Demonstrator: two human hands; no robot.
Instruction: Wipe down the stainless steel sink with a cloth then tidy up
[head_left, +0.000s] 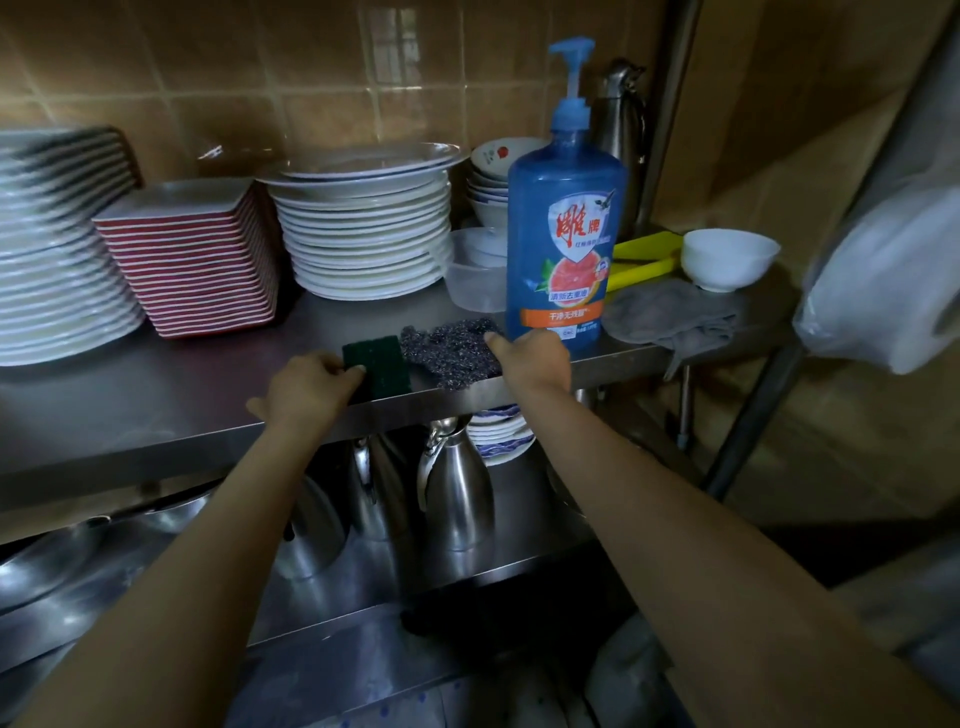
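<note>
On the upper steel shelf (156, 410), front edge, we list: green scouring pad (382, 364), our left hand (306, 387) pinching its near-left corner, thumb on top; steel-wool scrubber (452, 348) just beside it, our right hand (535, 358) laying a thumb on its right edge, fingers curled out of sight, so we cannot tell whether it grips. Blue detergent bottle (563, 234) upright behind; grey cloth (670, 317) crumpled to its right, near a white bowl (727, 257). Sink: not in view. We judge the cleaning things are grouped edge-side for easy reach: tidying stage.
</note>
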